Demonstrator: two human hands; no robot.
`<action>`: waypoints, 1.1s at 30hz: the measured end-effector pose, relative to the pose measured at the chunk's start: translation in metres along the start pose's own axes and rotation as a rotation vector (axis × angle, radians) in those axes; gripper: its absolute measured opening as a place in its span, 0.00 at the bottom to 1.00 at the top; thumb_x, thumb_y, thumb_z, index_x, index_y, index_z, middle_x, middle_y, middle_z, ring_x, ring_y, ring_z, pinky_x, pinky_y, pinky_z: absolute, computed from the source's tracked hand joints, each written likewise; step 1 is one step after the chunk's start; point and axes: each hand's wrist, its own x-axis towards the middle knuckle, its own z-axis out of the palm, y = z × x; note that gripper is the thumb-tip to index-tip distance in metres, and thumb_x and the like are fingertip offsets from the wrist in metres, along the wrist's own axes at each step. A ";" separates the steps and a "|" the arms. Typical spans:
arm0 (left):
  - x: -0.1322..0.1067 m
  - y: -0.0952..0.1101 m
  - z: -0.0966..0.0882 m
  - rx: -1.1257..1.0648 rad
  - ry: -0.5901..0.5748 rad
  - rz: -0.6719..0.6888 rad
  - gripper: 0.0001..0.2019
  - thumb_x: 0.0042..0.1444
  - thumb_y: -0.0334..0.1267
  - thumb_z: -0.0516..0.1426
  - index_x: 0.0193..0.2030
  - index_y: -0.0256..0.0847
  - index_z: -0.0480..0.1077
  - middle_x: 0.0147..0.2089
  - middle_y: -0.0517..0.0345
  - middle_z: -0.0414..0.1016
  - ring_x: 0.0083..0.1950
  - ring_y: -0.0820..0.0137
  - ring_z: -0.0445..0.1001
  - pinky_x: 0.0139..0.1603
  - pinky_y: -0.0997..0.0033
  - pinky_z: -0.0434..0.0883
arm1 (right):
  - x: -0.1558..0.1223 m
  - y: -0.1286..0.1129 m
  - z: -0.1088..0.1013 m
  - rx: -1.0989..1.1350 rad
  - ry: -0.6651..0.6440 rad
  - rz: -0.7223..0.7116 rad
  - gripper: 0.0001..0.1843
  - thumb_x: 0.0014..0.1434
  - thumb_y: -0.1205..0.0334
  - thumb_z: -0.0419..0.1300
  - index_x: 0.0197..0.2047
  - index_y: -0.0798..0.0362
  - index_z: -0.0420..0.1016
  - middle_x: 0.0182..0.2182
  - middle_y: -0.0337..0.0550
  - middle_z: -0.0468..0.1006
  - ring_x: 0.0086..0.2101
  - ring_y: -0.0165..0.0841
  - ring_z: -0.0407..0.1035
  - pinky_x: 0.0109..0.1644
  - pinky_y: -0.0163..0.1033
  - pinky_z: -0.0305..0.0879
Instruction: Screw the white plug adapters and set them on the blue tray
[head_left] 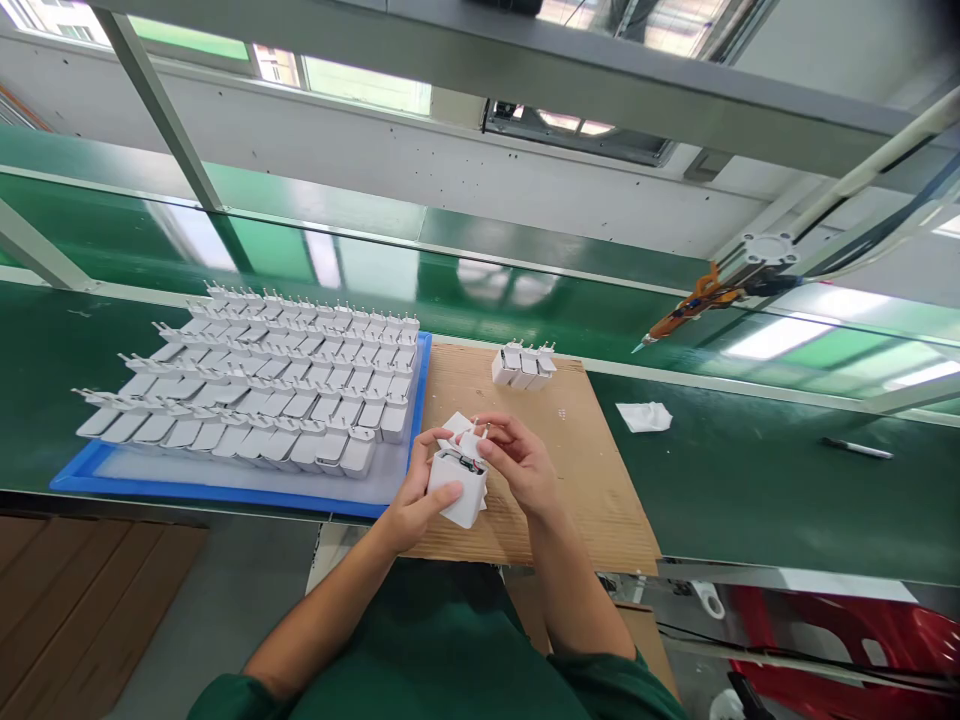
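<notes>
My left fingers [441, 493] grasp the white charger shell [461, 500], open end up so its wires show; my right fingers [495, 447] pinch the plug cap [471, 438] just above it. More chargers [255, 395] lie in rows beyond my left fingers, on the blue tray [75, 480]

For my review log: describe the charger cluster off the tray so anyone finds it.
Find the cardboard sheet on the green bench. The charger cluster stands at its far edge. Just a few pieces, unlike the rows on the blue tray.
</notes>
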 end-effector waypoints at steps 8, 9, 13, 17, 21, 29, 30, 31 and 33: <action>-0.002 -0.003 -0.001 -0.101 0.040 0.031 0.31 0.59 0.49 0.65 0.60 0.49 0.52 0.51 0.54 0.76 0.40 0.67 0.79 0.38 0.70 0.70 | -0.004 0.001 0.006 0.097 -0.070 -0.098 0.11 0.61 0.52 0.67 0.45 0.46 0.77 0.40 0.44 0.86 0.45 0.40 0.81 0.51 0.47 0.77; -0.002 -0.002 -0.001 -0.103 0.042 0.026 0.31 0.58 0.49 0.65 0.61 0.49 0.52 0.51 0.53 0.76 0.41 0.66 0.79 0.38 0.70 0.70 | -0.005 0.001 0.006 0.099 -0.084 -0.111 0.10 0.62 0.53 0.67 0.45 0.45 0.78 0.40 0.43 0.86 0.45 0.39 0.81 0.52 0.47 0.77; -0.003 -0.001 -0.002 -0.118 0.037 0.014 0.33 0.57 0.50 0.66 0.61 0.49 0.53 0.46 0.56 0.77 0.39 0.67 0.77 0.37 0.72 0.69 | -0.005 0.000 0.005 0.075 -0.142 -0.122 0.09 0.63 0.54 0.65 0.46 0.45 0.78 0.40 0.43 0.86 0.46 0.39 0.80 0.52 0.46 0.77; -0.004 -0.001 -0.003 -0.128 0.026 -0.004 0.33 0.56 0.49 0.66 0.62 0.48 0.53 0.41 0.58 0.76 0.34 0.70 0.75 0.35 0.73 0.67 | -0.007 0.001 0.001 0.018 -0.196 -0.125 0.11 0.64 0.52 0.64 0.47 0.46 0.78 0.40 0.44 0.86 0.44 0.38 0.80 0.48 0.44 0.76; -0.005 0.000 -0.003 -0.127 -0.009 -0.003 0.33 0.57 0.48 0.66 0.61 0.47 0.53 0.38 0.60 0.75 0.32 0.72 0.73 0.34 0.74 0.68 | -0.008 0.003 -0.002 0.039 -0.248 -0.169 0.11 0.65 0.54 0.63 0.49 0.46 0.77 0.41 0.44 0.87 0.41 0.37 0.80 0.43 0.41 0.75; -0.008 0.005 -0.004 -0.089 -0.001 -0.049 0.33 0.54 0.52 0.68 0.57 0.49 0.54 0.37 0.61 0.74 0.32 0.71 0.73 0.33 0.72 0.66 | -0.006 0.007 -0.004 0.045 -0.294 -0.182 0.10 0.63 0.52 0.64 0.44 0.45 0.77 0.40 0.45 0.87 0.44 0.42 0.80 0.47 0.51 0.76; -0.008 0.005 -0.004 -0.085 0.002 -0.047 0.33 0.53 0.52 0.68 0.56 0.48 0.54 0.37 0.61 0.74 0.32 0.71 0.72 0.33 0.72 0.66 | -0.006 0.008 -0.003 0.034 -0.290 -0.163 0.11 0.63 0.49 0.64 0.43 0.46 0.77 0.39 0.46 0.87 0.43 0.42 0.80 0.48 0.52 0.76; -0.009 0.004 -0.004 -0.082 0.008 -0.042 0.32 0.53 0.52 0.68 0.55 0.48 0.54 0.37 0.61 0.73 0.32 0.70 0.72 0.33 0.72 0.66 | -0.006 0.009 -0.003 0.024 -0.286 -0.139 0.13 0.62 0.47 0.64 0.42 0.46 0.77 0.39 0.46 0.87 0.43 0.43 0.80 0.49 0.52 0.76; -0.009 0.001 -0.005 -0.079 0.031 -0.025 0.29 0.54 0.52 0.67 0.52 0.47 0.55 0.37 0.61 0.73 0.33 0.71 0.72 0.34 0.72 0.66 | -0.006 0.011 -0.001 0.023 -0.284 -0.091 0.14 0.62 0.46 0.64 0.42 0.47 0.76 0.38 0.47 0.86 0.43 0.42 0.80 0.48 0.51 0.76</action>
